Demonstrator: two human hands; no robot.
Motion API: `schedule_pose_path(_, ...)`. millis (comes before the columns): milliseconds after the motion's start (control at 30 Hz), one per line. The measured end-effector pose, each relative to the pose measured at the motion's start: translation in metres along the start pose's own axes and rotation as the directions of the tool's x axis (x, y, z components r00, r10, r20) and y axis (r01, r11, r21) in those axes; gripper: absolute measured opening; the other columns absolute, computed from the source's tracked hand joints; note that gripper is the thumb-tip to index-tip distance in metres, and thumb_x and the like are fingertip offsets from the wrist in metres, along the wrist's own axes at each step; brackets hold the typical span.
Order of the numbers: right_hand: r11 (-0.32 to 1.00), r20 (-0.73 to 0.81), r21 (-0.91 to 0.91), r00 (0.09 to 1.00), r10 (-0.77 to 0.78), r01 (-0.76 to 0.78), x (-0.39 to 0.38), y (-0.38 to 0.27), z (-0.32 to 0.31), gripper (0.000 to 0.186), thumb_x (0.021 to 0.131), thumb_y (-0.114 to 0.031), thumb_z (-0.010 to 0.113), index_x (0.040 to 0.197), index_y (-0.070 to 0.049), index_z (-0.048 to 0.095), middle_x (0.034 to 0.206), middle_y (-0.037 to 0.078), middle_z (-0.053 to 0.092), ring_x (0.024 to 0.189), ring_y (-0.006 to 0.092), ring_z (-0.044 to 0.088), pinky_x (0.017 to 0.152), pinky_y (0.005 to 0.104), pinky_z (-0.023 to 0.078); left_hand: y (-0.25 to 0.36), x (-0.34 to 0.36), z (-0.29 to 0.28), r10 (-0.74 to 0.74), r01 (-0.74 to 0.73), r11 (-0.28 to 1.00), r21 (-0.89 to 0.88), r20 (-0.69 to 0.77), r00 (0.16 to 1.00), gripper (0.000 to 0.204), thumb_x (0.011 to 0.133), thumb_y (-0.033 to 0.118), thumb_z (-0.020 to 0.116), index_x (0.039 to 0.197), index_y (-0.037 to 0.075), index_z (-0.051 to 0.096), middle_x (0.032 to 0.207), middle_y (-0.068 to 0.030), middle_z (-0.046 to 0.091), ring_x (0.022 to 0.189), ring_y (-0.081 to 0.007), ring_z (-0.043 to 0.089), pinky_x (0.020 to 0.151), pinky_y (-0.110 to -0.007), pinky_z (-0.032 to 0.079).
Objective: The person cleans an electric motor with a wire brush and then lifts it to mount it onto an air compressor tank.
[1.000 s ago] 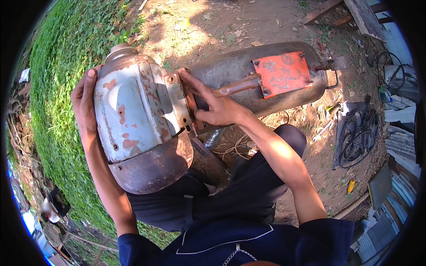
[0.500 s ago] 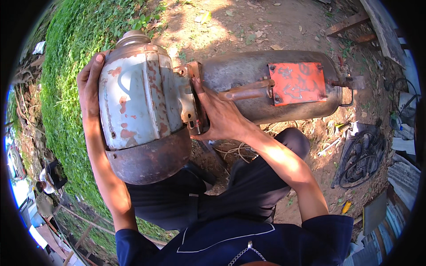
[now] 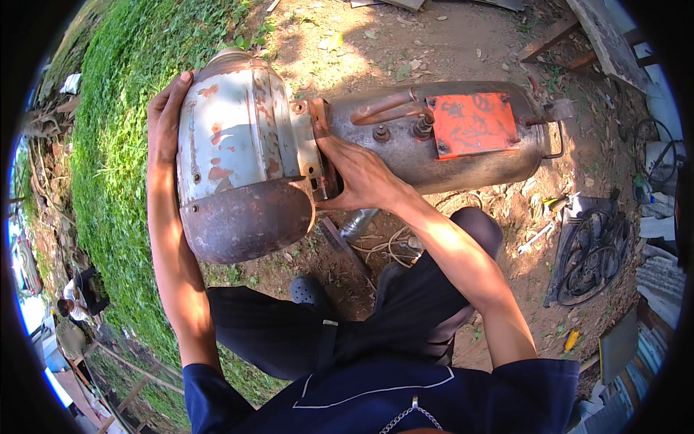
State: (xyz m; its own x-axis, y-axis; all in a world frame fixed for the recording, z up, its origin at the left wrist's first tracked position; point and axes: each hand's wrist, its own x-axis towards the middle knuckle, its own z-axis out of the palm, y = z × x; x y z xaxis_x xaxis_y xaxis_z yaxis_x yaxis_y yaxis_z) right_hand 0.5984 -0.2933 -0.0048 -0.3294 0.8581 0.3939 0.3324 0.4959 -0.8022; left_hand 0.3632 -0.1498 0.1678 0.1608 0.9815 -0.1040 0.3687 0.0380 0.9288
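Observation:
Between my two hands is a rounded metal canister with worn pale-blue paint, a rusty dark bottom band and a narrow neck at its far end. My left hand presses along its left side, fingers bent over the far edge. My right hand grips the rusty drilled bracket on its right side, thumb toward me. To the right lies a long dark metal tank with a flat orange plate, a bent rusty pipe and upright fittings. My palms are hidden.
Tangled black cable lies on the dirt at right, near a yellow-handled tool. A wooden frame stands far right. Grass covers the left, where another person is some way off. My clog is below the canister.
The canister has shifted a little right and away from me, still between both hands. My clog and the ground under the canister now show. More fittings on the tank are visible.

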Motion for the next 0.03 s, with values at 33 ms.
schedule_pose_path(33, 1.0, 0.016, -0.016, 1.0, 0.002, -0.002, 0.0018, -0.0007, -0.0026, 0.115, 0.062, -0.041, 0.087, 0.145, 0.008, 0.023, 0.147, 0.03, 0.032, 0.134, 0.0389, 0.04, 0.11, 0.0408, 0.038, 0.0007, 0.001, -0.0022, -0.007, 0.007, 1.0, -0.002, 0.032, 0.999, 0.045, 0.096, 0.036, 0.058, 0.117, -0.004, 0.064, 0.094, -0.0115, 0.071, 0.077, -0.0133, 0.066, 0.071, -0.024, 0.053)
